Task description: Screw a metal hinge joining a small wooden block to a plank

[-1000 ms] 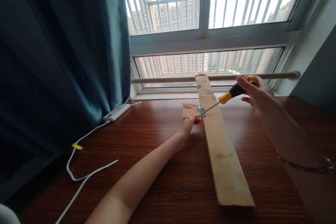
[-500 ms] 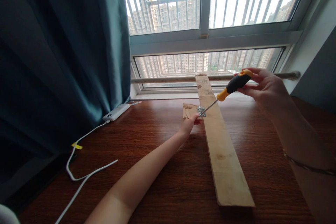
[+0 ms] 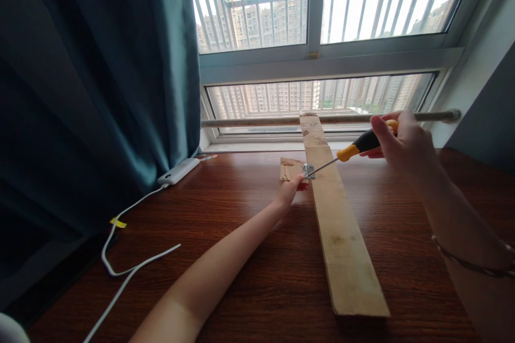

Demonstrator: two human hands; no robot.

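My right hand point(image 3: 402, 139) is closed round the handle of a screwdriver point(image 3: 358, 146) with black and yellow grips. Its shaft slants down to the left, the tip at a metal hinge point(image 3: 309, 171). The hinge spans a long wooden board point(image 3: 341, 225) and a small wooden block point(image 3: 290, 168) to its left. With thumb and fingers, my left hand point(image 3: 290, 190) grips the block's near edge beside the hinge, close to the screwdriver tip. Its fingertips are partly hidden below the wood. I cannot make out a screw under the tip.
A white power strip point(image 3: 179, 171) with a white cable point(image 3: 129, 273) lies on the brown wooden surface point(image 3: 241, 278) at left. A blue curtain point(image 3: 169, 64) hangs there. Behind the board's far end runs a horizontal rail point(image 3: 257, 122) before the barred window.
My right hand has turned over the screwdriver handle and come lower, and the handle has tilted down and to the right. The left hand and the wood stay in place.
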